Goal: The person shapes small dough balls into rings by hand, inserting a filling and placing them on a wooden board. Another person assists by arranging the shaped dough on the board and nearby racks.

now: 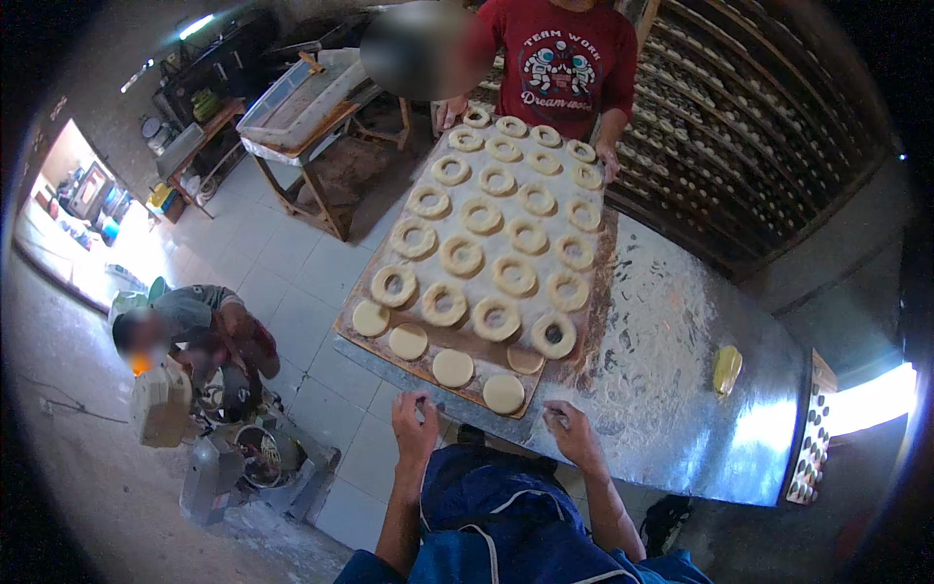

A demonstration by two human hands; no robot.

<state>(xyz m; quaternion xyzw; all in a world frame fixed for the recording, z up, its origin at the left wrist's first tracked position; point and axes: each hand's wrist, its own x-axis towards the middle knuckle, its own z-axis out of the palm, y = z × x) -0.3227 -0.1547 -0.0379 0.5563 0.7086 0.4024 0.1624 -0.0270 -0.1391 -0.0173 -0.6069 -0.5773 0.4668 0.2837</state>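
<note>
My left hand [416, 419] hangs just off the near edge of a wooden board [423, 370] with pale dough discs [452, 368], fingers bent and apart. My right hand [566, 424] is just beyond that board's near right corner, fingers curled loosely with a gap to the thumb; I see nothing in either. A second floured board [479, 287] bearing several rows of dough rings [446, 304] lies over the first or just above it, partly hiding it; I cannot tell whether they touch. A person in red [559, 102] has both hands at its far end.
The boards overlap a floury metal table [681, 389] with a yellow item [727, 372]. Racks of dough pieces [739, 146] stand behind. Another person [195, 321] bends beside machinery [219, 467] at left. A plastic tub [282, 112] sits on a wooden stand at back left.
</note>
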